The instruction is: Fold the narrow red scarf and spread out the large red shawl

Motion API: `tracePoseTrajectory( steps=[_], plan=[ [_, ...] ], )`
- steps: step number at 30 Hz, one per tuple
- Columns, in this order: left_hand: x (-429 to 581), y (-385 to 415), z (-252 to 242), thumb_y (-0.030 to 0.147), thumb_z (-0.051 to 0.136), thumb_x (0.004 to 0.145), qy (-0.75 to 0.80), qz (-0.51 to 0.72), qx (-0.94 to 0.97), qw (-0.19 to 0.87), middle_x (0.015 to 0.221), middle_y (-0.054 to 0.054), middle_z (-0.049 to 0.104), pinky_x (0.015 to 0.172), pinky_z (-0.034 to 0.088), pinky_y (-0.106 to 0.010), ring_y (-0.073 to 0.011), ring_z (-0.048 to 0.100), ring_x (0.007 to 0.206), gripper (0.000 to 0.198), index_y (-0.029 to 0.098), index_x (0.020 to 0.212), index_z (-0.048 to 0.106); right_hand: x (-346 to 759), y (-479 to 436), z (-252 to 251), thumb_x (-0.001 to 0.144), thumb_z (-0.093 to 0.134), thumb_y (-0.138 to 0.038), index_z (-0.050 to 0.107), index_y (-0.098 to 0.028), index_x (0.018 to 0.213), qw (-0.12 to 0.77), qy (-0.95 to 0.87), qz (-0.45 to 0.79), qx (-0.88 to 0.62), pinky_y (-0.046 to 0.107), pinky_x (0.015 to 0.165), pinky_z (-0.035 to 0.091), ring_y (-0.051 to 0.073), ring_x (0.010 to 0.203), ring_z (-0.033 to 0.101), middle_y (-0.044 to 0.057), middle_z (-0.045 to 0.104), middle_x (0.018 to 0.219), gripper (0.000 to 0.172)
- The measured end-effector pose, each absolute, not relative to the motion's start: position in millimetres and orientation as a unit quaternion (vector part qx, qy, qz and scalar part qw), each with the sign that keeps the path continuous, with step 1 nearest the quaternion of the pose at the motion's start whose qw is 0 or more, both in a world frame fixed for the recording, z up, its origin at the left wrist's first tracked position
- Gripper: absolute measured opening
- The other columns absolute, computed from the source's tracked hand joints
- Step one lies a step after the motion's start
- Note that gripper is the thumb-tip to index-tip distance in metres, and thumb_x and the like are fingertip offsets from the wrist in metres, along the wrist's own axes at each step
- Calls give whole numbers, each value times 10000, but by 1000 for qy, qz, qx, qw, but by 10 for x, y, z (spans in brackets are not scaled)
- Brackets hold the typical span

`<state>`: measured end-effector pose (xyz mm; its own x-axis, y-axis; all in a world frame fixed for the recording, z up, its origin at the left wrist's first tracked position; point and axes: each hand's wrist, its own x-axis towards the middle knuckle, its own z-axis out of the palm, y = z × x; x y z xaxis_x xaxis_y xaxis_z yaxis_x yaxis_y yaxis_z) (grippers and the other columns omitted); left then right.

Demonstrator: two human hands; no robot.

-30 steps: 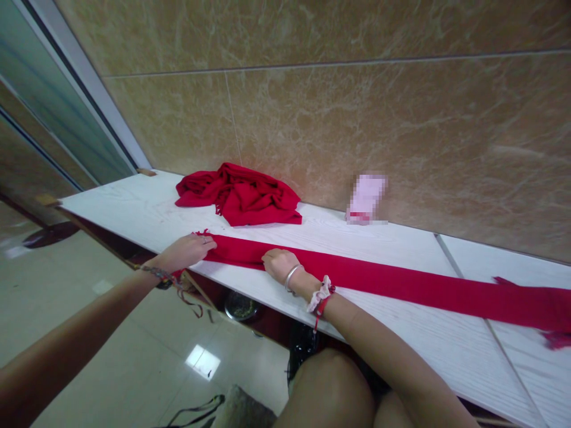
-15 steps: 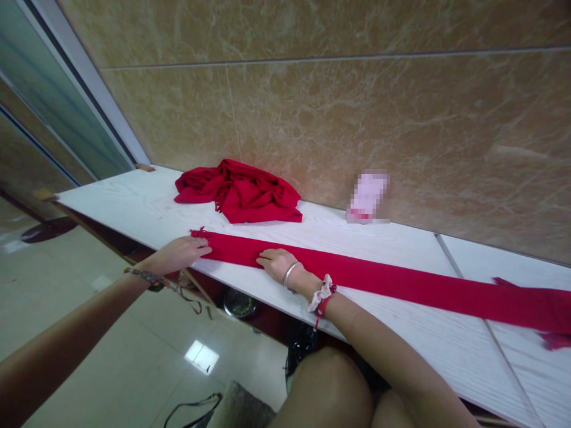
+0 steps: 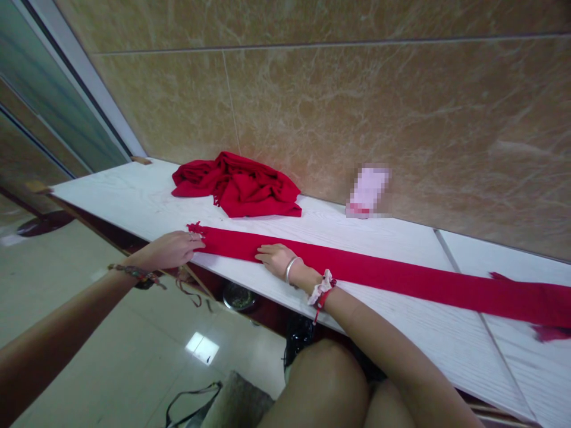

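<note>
A long red scarf (image 3: 383, 270), folded into a narrow band, runs across the white tabletop (image 3: 388, 235) and out past the right edge of the view. At its fringed left end my left hand (image 3: 176, 246) has its fingers closed on the near corner; the thumb is mostly hidden. Farther right along the band, my right hand (image 3: 279, 260) lies flat with fingers stretched out, pressing on the cloth. Behind the left part of the scarf, a loose heap of red fringed cloth (image 3: 254, 190) rests against the wall.
A pinkish, blurred item (image 3: 369, 189) stands by the marble-patterned wall (image 3: 357, 107). Seams cross the tabletop at right. Beneath the table's front edge is a round metal dish (image 3: 239, 296) with a black plastic bag (image 3: 298, 334) nearby. My knees are close to the edge.
My left hand has shifted slightly left toward the fringed corner. My right hand stays nearly in place on the scarf. The whole view has moved a little.
</note>
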<state>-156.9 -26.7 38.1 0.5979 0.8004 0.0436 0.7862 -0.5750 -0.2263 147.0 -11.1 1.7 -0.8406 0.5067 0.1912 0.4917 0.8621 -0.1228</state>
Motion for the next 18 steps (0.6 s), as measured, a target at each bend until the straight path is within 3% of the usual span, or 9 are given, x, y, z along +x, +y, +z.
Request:
tracePoseTrajectory(
  steps=[4, 9, 14, 18],
  plan=[
    [-1267, -200, 408, 223, 302, 803, -489, 2, -869, 74, 1109, -85, 605, 940, 389, -334, -191, 546, 1006, 409, 151, 1048, 622, 1473, -103, -45, 865, 442, -165, 597, -139, 1130, 121, -957, 46, -259, 334, 994, 357, 185, 1179, 464, 106, 555, 1232, 308],
    [-784, -211, 144, 342, 248, 890, -494, -8, -869, 23, 1408, -55, 348, 1031, 256, -357, -184, 296, 1280, 463, 208, 1302, 412, 1517, -145, -68, 897, 402, -248, 511, -188, 1231, 102, -958, 48, -265, 401, 1039, 282, 187, 1247, 377, 86, 459, 1332, 357],
    [-870, -257, -64, 295, 186, 904, -559, 57, -827, 16, 1453, -50, 253, 1033, 190, -463, -232, 175, 1335, 479, 238, 1362, 312, 1572, -188, -22, 916, 359, -271, 471, -175, 1268, 82, -960, 66, -261, 384, 1063, 235, 181, 1277, 328, 82, 419, 1363, 382],
    [-1014, -281, -60, 308, 209, 892, -608, 57, -791, 35, 1427, -112, 300, 1008, 222, -502, -293, 192, 1325, 492, 179, 1343, 356, 1581, -179, -29, 916, 360, -285, 488, -181, 1251, 94, -959, 73, -257, 379, 1062, 238, 170, 1271, 338, 78, 447, 1344, 374]
  ],
)
